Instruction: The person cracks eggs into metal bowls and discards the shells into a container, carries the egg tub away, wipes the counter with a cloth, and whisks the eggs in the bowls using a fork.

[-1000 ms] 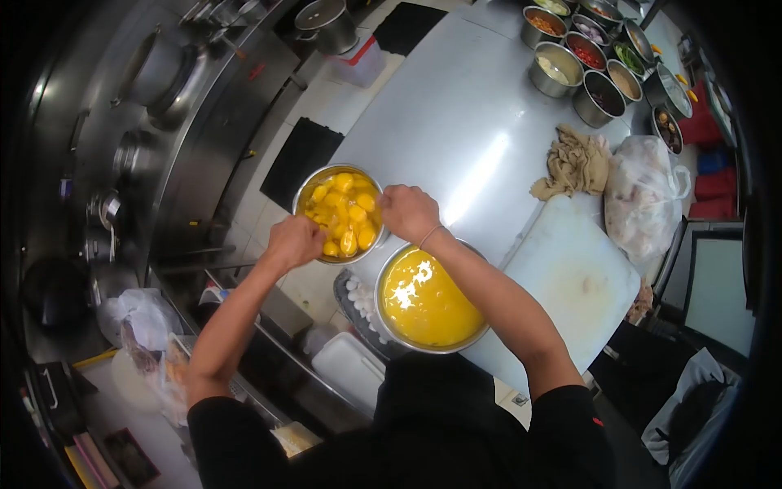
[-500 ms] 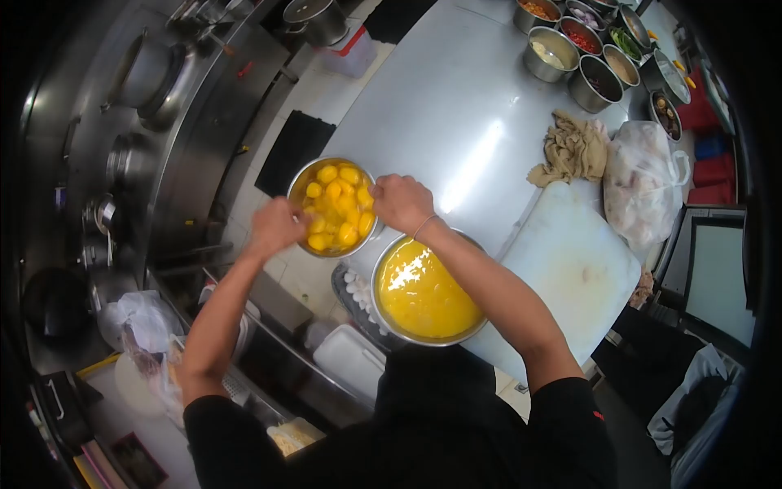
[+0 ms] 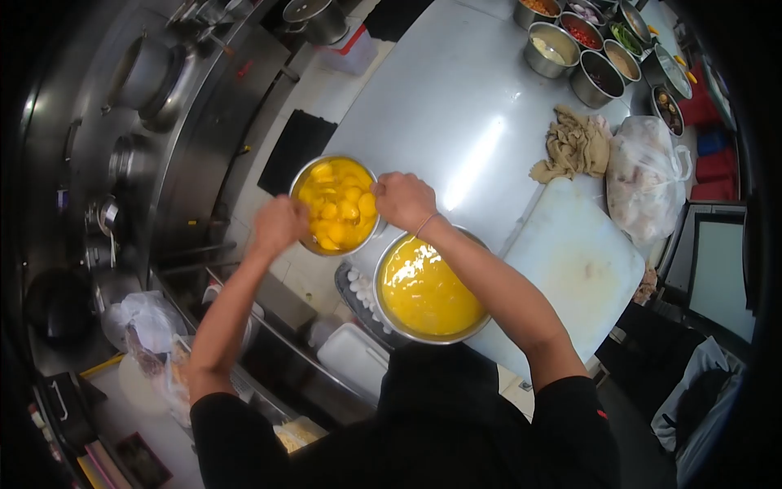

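Observation:
A metal bowl (image 3: 298,179) at the near left edge of the steel table holds several whole egg yolks (image 3: 338,204) in clear egg white. My right hand (image 3: 406,201) is closed on the bowl's right rim. On the opposite side, my left hand (image 3: 281,224) is closed, with its fingertips at the left rim; whatever it may hold is hidden. Below my right forearm stands a larger metal bowl (image 3: 381,306) of beaten yellow egg (image 3: 428,297), partly covered by that arm. White eggs (image 3: 362,292) lie in a dark tray (image 3: 349,285) beside the larger bowl.
A white cutting board (image 3: 582,269) lies to the right on the steel table (image 3: 407,106). Behind it are a crumpled brown cloth (image 3: 574,147) and a filled plastic bag (image 3: 648,175). Several metal pots of ingredients (image 3: 599,81) stand at the far right. A stove counter (image 3: 195,138) runs along the left.
The yolks have shifted inside the smaller bowl. My left hand has moved slightly at the rim, while my right hand stays on the opposite rim. The view has shifted a little.

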A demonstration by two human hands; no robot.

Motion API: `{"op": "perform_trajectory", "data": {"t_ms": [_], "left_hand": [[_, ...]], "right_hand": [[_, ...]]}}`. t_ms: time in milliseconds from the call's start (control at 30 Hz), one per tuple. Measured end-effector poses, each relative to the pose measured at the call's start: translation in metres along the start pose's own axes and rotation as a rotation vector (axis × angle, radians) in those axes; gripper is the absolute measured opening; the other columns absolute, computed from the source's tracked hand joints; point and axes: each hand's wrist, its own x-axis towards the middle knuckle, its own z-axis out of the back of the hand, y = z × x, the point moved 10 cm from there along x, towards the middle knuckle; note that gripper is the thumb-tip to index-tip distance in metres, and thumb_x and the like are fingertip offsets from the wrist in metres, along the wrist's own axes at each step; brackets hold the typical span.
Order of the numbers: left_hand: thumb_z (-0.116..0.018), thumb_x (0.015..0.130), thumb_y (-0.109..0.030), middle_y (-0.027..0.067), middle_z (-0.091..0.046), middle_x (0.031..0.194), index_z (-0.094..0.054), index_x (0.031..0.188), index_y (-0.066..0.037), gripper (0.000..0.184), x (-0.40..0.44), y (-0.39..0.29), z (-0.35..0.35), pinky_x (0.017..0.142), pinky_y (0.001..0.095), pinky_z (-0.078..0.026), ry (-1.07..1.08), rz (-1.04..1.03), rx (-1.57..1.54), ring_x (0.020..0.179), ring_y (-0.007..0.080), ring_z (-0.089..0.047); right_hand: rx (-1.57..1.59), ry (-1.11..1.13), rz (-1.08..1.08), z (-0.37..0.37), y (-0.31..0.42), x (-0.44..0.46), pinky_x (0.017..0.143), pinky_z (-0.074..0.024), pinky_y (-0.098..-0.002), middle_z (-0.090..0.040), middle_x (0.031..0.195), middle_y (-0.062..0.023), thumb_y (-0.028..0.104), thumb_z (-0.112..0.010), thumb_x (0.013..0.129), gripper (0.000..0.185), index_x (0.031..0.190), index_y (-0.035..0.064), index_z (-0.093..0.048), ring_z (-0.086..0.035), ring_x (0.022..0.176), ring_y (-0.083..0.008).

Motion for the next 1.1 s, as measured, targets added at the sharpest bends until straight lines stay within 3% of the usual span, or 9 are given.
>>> {"op": "perform_trajectory", "data": {"t_ms": [100, 367, 500, 600, 733, 867, 900, 1000, 1100], "left_hand": [[-0.063, 0.085, -0.035, 0.0182, -0.07, 0.078, -0.076, 0.084, -0.006, 0.032, -0.016, -0.013, -0.028, 0.072, 0.0456, -0.054, 0.177, -0.148, 0.141, 0.076, 0.0353, -0.069], [-0.064, 0.084, -0.035, 0.0208, -0.07, 0.083, -0.076, 0.084, -0.005, 0.033, -0.001, 0.007, -0.004, 0.076, 0.0449, -0.054, 0.062, 0.078, -0.088, 0.08, 0.0359, -0.069], [-0.063, 0.084, -0.033, 0.0204, -0.07, 0.079, -0.077, 0.084, -0.006, 0.03, -0.019, -0.018, -0.036, 0.077, 0.045, -0.054, 0.185, -0.181, 0.128, 0.08, 0.0364, -0.069], [-0.063, 0.084, -0.031, 0.0196, -0.07, 0.078, -0.076, 0.083, -0.007, 0.028, -0.003, 0.003, 0.007, 0.076, 0.0453, -0.054, 0.019, 0.067, -0.094, 0.078, 0.0368, -0.069], [-0.063, 0.086, -0.036, 0.019, -0.07, 0.077, -0.076, 0.084, -0.007, 0.032, -0.021, -0.015, -0.022, 0.068, 0.043, -0.055, 0.16, -0.121, 0.102, 0.074, 0.0363, -0.069], [-0.064, 0.086, -0.039, 0.0179, -0.071, 0.078, -0.076, 0.083, -0.005, 0.036, -0.01, -0.005, -0.026, 0.072, 0.0441, -0.055, 0.098, -0.024, 0.135, 0.074, 0.0353, -0.069], [-0.064, 0.087, -0.039, 0.0213, -0.07, 0.083, -0.075, 0.093, -0.001, 0.04, -0.022, -0.02, -0.038, 0.076, 0.0418, -0.054, 0.291, -0.098, 0.159, 0.081, 0.0349, -0.07], [-0.063, 0.087, -0.035, 0.0216, -0.071, 0.086, -0.076, 0.093, -0.002, 0.036, -0.004, 0.006, -0.005, 0.079, 0.0436, -0.054, 0.117, 0.066, -0.083, 0.083, 0.0358, -0.069], [-0.064, 0.087, -0.034, 0.02, -0.07, 0.08, -0.076, 0.085, -0.005, 0.032, -0.016, -0.018, -0.02, 0.076, 0.0441, -0.054, 0.127, -0.098, 0.085, 0.079, 0.0356, -0.069]], "right_hand": [[-0.009, -0.007, 0.022, -0.004, -0.004, 0.003, 0.084, -0.0517, -0.0466, -0.07, 0.096, -0.02, 0.025, -0.054, 0.089, 0.026, 0.095, 0.0056, -0.071, -0.066, 0.092, -0.0393], [-0.029, 0.002, 0.01, -0.004, -0.002, -0.001, 0.086, -0.0511, -0.0461, -0.07, 0.098, -0.0203, 0.026, -0.052, 0.091, 0.029, 0.095, 0.0041, -0.071, -0.066, 0.093, -0.0392], [-0.024, 0.001, -0.021, -0.004, -0.005, 0.001, 0.087, -0.0507, -0.046, -0.069, 0.099, -0.0211, 0.026, -0.052, 0.092, 0.029, 0.097, 0.0045, -0.071, -0.066, 0.095, -0.0391], [-0.003, 0.048, -0.016, -0.003, 0.0, -0.002, 0.088, -0.0504, -0.0453, -0.069, 0.101, -0.0212, 0.026, -0.052, 0.091, 0.029, 0.098, 0.0047, -0.071, -0.065, 0.097, -0.0389], [-0.028, 0.004, -0.02, -0.002, -0.007, 0.003, 0.088, -0.0508, -0.0445, -0.069, 0.101, -0.02, 0.026, -0.054, 0.09, 0.028, 0.099, 0.0058, -0.071, -0.065, 0.096, -0.0384], [-0.005, 0.009, -0.001, -0.004, 0.0, 0.002, 0.087, -0.0511, -0.0445, -0.07, 0.099, -0.019, 0.026, -0.056, 0.088, 0.027, 0.098, 0.0066, -0.072, -0.066, 0.095, -0.0373], [0.001, 0.014, -0.014, -0.004, -0.004, 0.0, 0.086, -0.0512, -0.0446, -0.07, 0.099, -0.0189, 0.026, -0.056, 0.088, 0.026, 0.097, 0.0067, -0.072, -0.066, 0.094, -0.037], [0.0, -0.006, 0.014, -0.002, -0.001, -0.001, 0.087, -0.0514, -0.0445, -0.07, 0.099, -0.019, 0.025, -0.056, 0.088, 0.026, 0.097, 0.0067, -0.072, -0.066, 0.095, -0.0365], [0.001, 0.013, -0.017, -0.003, -0.003, 0.001, 0.085, -0.0516, -0.0445, -0.07, 0.099, -0.0195, 0.025, -0.056, 0.088, 0.027, 0.097, 0.0058, -0.072, -0.066, 0.094, -0.0371]]}}
